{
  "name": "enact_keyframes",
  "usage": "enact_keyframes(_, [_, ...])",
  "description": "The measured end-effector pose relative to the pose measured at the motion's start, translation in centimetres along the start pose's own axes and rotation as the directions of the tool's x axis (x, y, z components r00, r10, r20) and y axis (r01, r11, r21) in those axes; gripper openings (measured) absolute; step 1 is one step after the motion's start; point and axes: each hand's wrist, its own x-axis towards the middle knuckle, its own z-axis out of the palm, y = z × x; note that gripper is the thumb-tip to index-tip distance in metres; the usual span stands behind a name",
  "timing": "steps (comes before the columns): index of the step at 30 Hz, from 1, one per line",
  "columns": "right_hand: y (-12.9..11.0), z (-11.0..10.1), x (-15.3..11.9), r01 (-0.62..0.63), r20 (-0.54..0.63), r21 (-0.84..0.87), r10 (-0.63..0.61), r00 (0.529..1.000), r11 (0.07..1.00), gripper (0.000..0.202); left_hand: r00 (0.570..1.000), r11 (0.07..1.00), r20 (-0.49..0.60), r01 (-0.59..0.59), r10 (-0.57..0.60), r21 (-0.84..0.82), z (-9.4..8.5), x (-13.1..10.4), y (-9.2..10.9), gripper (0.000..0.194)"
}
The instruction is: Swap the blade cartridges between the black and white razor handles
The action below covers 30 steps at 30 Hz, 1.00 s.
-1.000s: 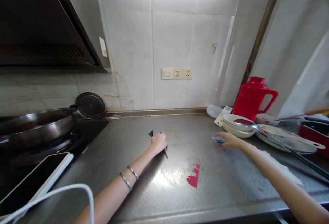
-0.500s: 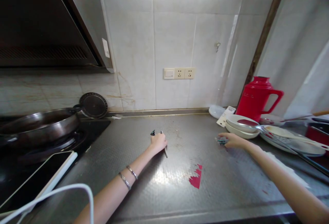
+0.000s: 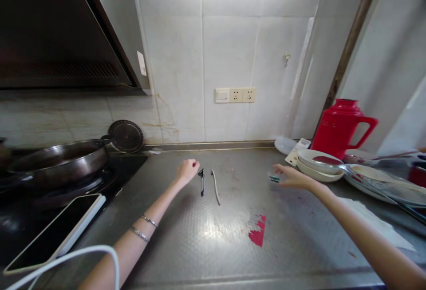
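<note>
My left hand (image 3: 187, 171) hovers over the steel counter (image 3: 233, 263) with its fingers curled in; nothing shows in it. Just to its right lies a black razor (image 3: 203, 183), and beside that a thin whitish stick (image 3: 216, 187), perhaps a toothbrush. On the right, my right hand (image 3: 289, 177) has its fingers round a small clear packet with green print (image 3: 274, 178). A torn red patch (image 3: 258, 231) is on the counter between the two arms, nearer the front.
A pan (image 3: 63, 163) sits on the stove at left, a phone (image 3: 55, 232) and white cable (image 3: 89, 249) in front. At right stand white bowls (image 3: 319, 172), a red thermos (image 3: 339, 128), plates (image 3: 382, 182) and a white cloth (image 3: 376, 223).
My left hand has moved left, off the razor and the whitish stick, which now lie uncovered on the counter. My right hand has shifted slightly left with the packet.
</note>
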Motion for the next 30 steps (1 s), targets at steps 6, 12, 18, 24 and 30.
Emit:
enact_keyframes(6, [-7.7,1.7,4.3,0.149,0.057,0.05,-0.152,0.987,0.988,0.066,0.999,0.996,-0.008,0.042,-0.043,-0.083,0.2,0.8,-4.9,0.035])
enact_keyframes(12, [-14.1,3.9,7.9,0.214,0.115,0.1,-0.225,0.968,0.972,0.071,0.998,0.991,-0.019,0.055,-0.058,-0.12,1.7,0.5,-8.1,0.033])
enact_keyframes(18, [-15.9,5.8,10.1,0.217,0.134,0.083,-0.227,0.965,0.973,0.072,0.998,0.994,-0.061,0.027,-0.034,-0.105,2.6,0.4,-9.5,0.034])
enact_keyframes(24, [-15.5,6.8,10.9,0.215,0.163,0.116,-0.232,0.959,0.97,0.082,0.992,0.998,-0.124,0.029,-0.036,-0.052,2.2,0.7,-10.1,0.037])
enact_keyframes(30, [-15.2,6.8,10.6,0.196,0.143,0.182,-0.224,0.964,0.963,0.088,0.99,1.0,-0.139,0.007,-0.003,0.03,2.3,0.9,-10.4,0.032])
